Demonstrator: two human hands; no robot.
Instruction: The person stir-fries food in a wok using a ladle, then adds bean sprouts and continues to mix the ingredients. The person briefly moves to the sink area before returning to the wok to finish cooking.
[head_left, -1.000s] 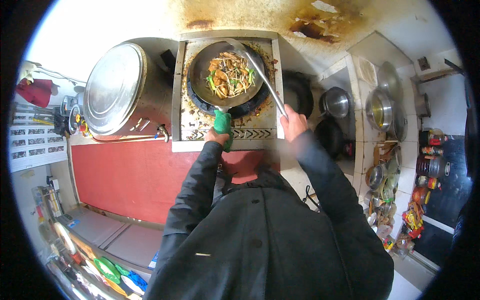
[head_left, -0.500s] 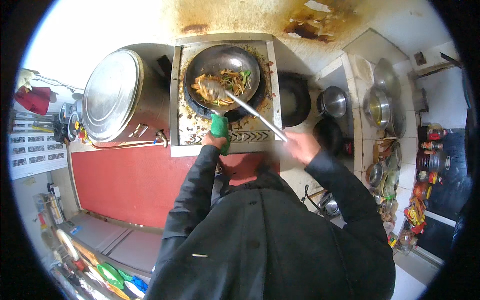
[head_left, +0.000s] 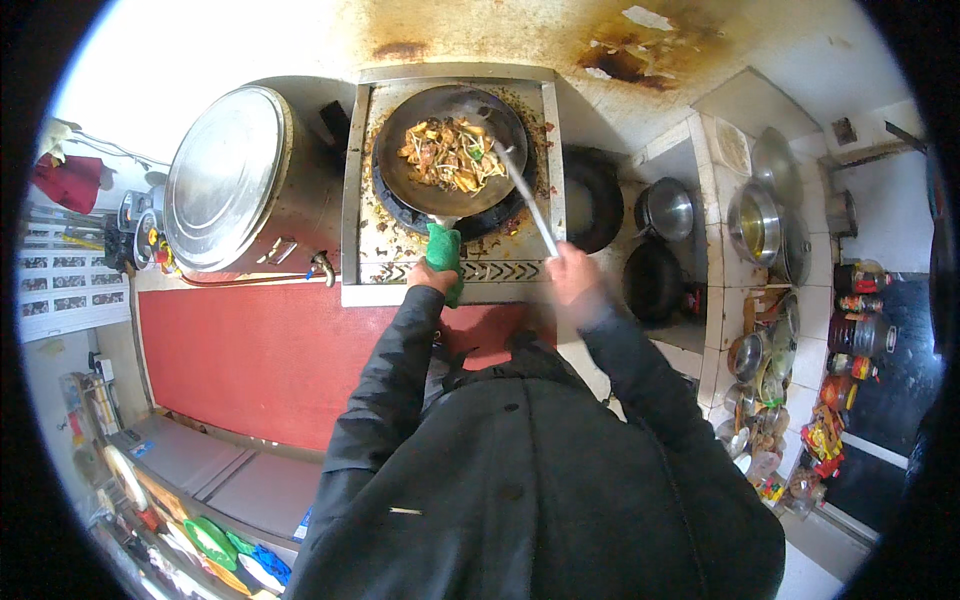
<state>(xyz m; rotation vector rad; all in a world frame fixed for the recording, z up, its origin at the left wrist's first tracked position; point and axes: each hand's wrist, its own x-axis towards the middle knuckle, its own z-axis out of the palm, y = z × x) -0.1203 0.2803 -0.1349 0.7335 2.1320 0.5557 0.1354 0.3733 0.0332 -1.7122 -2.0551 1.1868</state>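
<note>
My left hand [head_left: 433, 277] is closed round the wok's handle, which is wrapped in a green cloth [head_left: 444, 258]. The dark wok [head_left: 402, 185] rests over the burner, its handle toward me. Browned pieces, pale strips and bits of green make up the stir-fried food [head_left: 452, 156] inside it. A long-handled metal ladle [head_left: 533, 208] is gripped in my right hand [head_left: 573, 276], to the right of the wok. Its shaft slants up and left to the wok's right inner wall, where the blurred head lies beside the food.
A big lidded steel pot [head_left: 225, 180] stands left of the stove [head_left: 354, 200], whose top is strewn with scraps. Right of it sit another black wok [head_left: 590, 200] and a steel saucepan [head_left: 668, 209]. Bowls, lids and bottles [head_left: 858, 330] line the tiled counter farther right.
The ladle has swung from the wok's left side to its right wall, and my right hand has moved left and slightly up. The food is rearranged. My left hand keeps its hold.
</note>
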